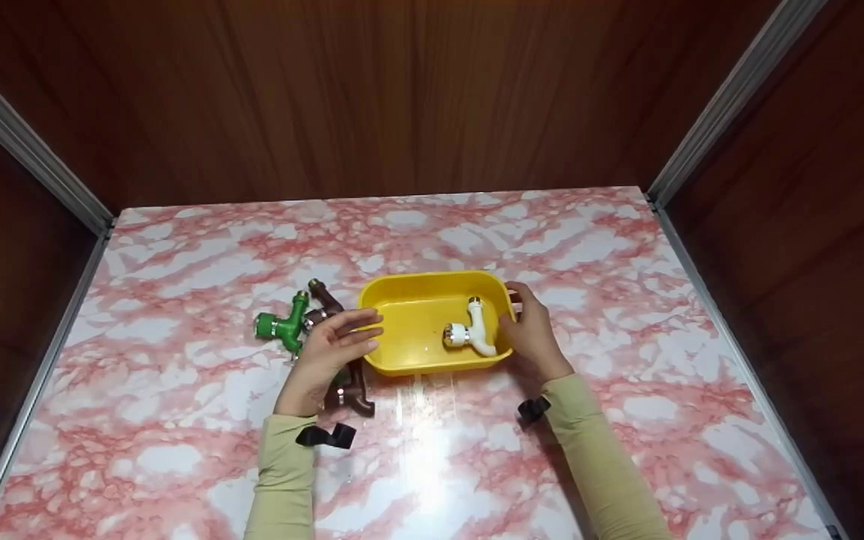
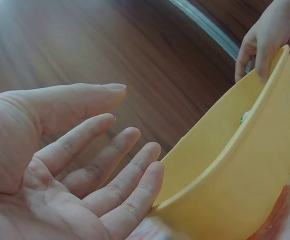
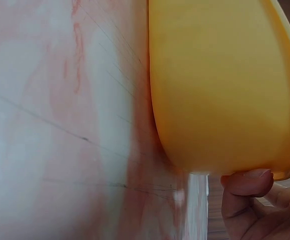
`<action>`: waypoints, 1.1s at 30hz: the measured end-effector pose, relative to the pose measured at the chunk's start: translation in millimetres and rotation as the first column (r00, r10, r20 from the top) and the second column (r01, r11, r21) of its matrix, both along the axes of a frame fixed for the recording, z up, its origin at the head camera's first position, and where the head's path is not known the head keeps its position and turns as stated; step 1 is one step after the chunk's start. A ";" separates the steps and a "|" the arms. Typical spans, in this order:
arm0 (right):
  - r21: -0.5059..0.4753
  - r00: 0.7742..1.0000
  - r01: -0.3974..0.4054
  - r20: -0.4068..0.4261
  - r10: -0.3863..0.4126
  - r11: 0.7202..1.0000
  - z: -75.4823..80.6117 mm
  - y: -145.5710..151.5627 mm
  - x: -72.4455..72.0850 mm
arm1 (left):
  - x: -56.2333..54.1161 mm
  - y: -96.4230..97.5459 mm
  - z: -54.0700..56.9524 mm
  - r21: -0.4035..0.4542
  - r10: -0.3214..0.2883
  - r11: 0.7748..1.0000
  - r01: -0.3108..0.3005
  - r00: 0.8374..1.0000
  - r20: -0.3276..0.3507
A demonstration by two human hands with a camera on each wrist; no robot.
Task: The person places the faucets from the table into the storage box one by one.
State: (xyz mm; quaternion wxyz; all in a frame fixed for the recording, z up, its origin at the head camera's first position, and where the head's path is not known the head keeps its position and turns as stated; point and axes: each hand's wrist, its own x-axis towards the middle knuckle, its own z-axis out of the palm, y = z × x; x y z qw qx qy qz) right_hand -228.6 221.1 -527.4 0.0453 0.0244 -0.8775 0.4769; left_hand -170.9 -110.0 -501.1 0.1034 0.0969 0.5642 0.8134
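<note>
A yellow plastic tub (image 1: pixel 409 326) sits on the table in the head view, with a white tap (image 1: pixel 479 330) lying inside near its right end. My right hand (image 1: pixel 535 334) grips the tub's right rim, thumb over the inside and fingers outside. At the opposite end is my left hand (image 1: pixel 327 356), its fingers extended and spread, fingertips right at the left rim. The left wrist view shows that palm (image 2: pixel 59 200) facing up with nothing in it. Left of the tub lie a green tap (image 1: pixel 289 328) and a brown tap (image 1: pixel 327 295), partly hidden behind the left hand.
Another brown tap (image 1: pixel 361 399) shows below the left hand, close to the wrist. The red-and-white marbled table (image 1: pixel 199 450) is bordered by dark wood panels (image 1: pixel 402 97) at the back and both sides, with metal strips (image 1: pixel 747 90) at the corners.
</note>
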 end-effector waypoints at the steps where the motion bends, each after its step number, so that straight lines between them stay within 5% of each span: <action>1: -0.003 1.000 0.002 0.000 -0.002 1.000 -0.2 -0.1 0.1 | 0.4 -2.3 -0.2 0.000 0.009 1.000 -0.009 1.000 -0.005; 14: 0.004 1.000 -0.003 -0.019 0.004 1.000 -0.4 0.9 1.1 | 16.2 -35.2 -12.5 -0.023 0.142 0.990 -0.140 0.986 0.091; 33: -0.015 1.000 -0.015 0.000 0.015 1.000 -0.2 0.7 2.9 | 29.2 -52.5 -32.2 -0.008 0.144 0.990 -0.144 0.984 0.104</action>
